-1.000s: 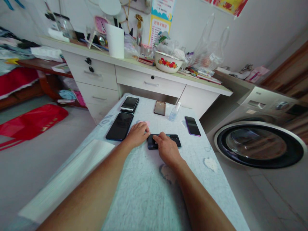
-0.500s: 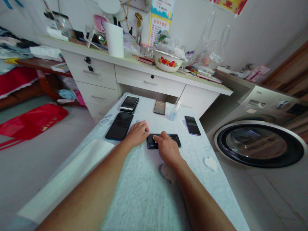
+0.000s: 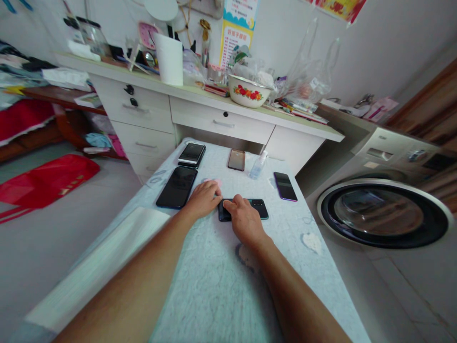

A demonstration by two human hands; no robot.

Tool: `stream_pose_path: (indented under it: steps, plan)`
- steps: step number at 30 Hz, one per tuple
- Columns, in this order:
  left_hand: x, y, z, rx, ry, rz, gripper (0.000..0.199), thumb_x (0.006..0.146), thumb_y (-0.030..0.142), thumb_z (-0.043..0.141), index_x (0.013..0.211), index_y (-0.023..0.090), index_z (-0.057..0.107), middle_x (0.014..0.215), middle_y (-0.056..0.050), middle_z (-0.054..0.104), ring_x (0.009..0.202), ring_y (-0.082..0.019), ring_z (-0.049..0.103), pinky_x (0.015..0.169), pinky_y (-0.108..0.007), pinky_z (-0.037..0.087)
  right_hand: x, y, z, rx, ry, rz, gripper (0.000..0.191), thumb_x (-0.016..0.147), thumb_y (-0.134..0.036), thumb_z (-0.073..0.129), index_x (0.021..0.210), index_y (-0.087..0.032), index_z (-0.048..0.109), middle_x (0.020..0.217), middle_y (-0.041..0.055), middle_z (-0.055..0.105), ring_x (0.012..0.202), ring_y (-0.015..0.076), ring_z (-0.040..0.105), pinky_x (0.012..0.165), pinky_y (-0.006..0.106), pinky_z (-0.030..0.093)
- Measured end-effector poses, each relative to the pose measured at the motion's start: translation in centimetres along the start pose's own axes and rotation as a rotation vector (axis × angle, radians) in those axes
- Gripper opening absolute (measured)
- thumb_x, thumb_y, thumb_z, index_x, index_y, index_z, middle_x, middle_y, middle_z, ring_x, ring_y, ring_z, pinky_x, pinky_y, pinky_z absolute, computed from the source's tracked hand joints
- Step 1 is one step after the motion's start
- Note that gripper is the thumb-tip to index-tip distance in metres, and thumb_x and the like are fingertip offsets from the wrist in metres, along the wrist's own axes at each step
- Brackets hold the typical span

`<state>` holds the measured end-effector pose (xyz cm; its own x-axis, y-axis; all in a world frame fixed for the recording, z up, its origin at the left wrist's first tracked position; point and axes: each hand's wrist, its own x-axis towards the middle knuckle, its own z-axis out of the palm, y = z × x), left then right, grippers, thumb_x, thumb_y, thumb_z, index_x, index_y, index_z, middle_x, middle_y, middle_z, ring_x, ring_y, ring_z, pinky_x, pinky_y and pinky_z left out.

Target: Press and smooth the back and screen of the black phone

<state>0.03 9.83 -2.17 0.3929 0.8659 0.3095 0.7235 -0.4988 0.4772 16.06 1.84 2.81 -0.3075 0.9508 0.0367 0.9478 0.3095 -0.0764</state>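
Phone (image 3: 263, 211) lies camera side up beneath the right hand (image 3: 246, 219), which is bunched against its back — the left hand (image 3: 205, 197) curls just left. Whether either grips anything, I cannot tell. Around: one left phone (image 3: 177, 187), one right phone (image 3: 285, 186), one far phone stack (image 3: 192, 153), one case (image 3: 236, 160), one bottle (image 3: 257, 166).
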Motion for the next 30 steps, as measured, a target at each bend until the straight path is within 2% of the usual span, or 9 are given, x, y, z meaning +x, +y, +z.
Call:
stream_pose_path:
  steps: [8,18,23,30]
  plan:
    - [0.0,0.1,-0.1,0.003,-0.005,-0.003,0.004,0.081,0.023,0.051,0.081,0.021,0.055,0.121,-0.006,0.058,0.123,-0.024,0.046,0.107,-0.043,0.035,0.2,0.1,0.2,0.007,0.034,-0.058,0.029,0.098,-0.024,0.032,0.11,-0.028,0.058,0.104,0.0036,0.053,0.09,0.0187,0.048,0.068,0.027,0.035]
    - [0.0,-0.2,0.0,0.036,-0.021,0.008,0.007,0.083,0.025,0.05,0.084,0.021,0.055,0.122,-0.008,0.057,0.125,-0.024,0.045,0.107,-0.043,0.034,-0.1,1.4,0.2,-0.043,0.033,0.067,0.031,0.097,-0.022,0.032,0.113,-0.027,0.059,0.105,0.0059,0.052,0.093,0.0201,0.048,0.068,0.028,0.036]
    - [0.0,-0.3,0.2,0.024,-0.01,0.007,0.007,0.082,0.024,0.05,0.083,0.021,0.056,0.121,-0.008,0.058,0.123,-0.025,0.046,0.107,-0.043,0.035,0.1,0.7,0.6,-0.053,0.059,0.014,0.029,0.098,-0.024,0.031,0.107,-0.025,0.058,0.103,0.005,0.052,0.09,0.0198,0.047,0.065,0.027,0.035]
    - [0.1,-0.2,0.1,0.019,-0.015,-0.009,0.005,0.081,0.024,0.052,0.083,0.021,0.056,0.122,-0.008,0.058,0.124,-0.025,0.046,0.107,-0.043,0.035,0.3,-0.5,0.7,-0.048,0.088,-0.07,0.025,0.098,-0.023,0.034,0.108,-0.025,0.056,0.101,0.003,0.053,0.087,0.0192,0.047,0.065,0.027,0.035]
